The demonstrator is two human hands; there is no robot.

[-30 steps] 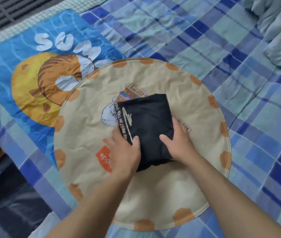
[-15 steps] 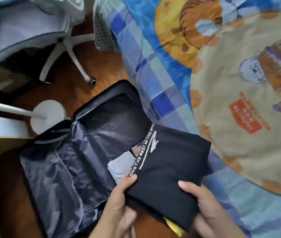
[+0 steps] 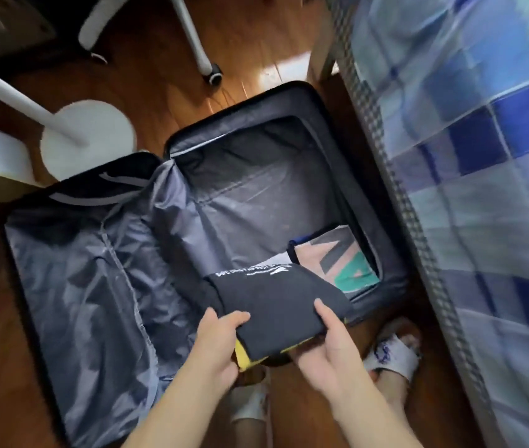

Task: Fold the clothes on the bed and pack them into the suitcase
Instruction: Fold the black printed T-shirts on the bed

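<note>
A folded black garment with white lettering and a yellow edge hangs over the near end of the open suitcase. My left hand grips its left edge, thumb on top. My right hand grips its right edge the same way. The suitcase lies flat on the wooden floor, grey lining showing in both halves. A folded pale garment with a green and grey print lies in the near right corner of the right half, partly hidden by the black one.
The bed with its blue checked cover runs along the right side, close to the suitcase. A white round lamp base and a white chair leg with a caster stand beyond the suitcase. My slippered feet are below the garment.
The black garment has gone from the round mat on the bed, off the bed's edge, down to the suitcase. Both hands hold it throughout. My view has swung from the bed to the floor.
</note>
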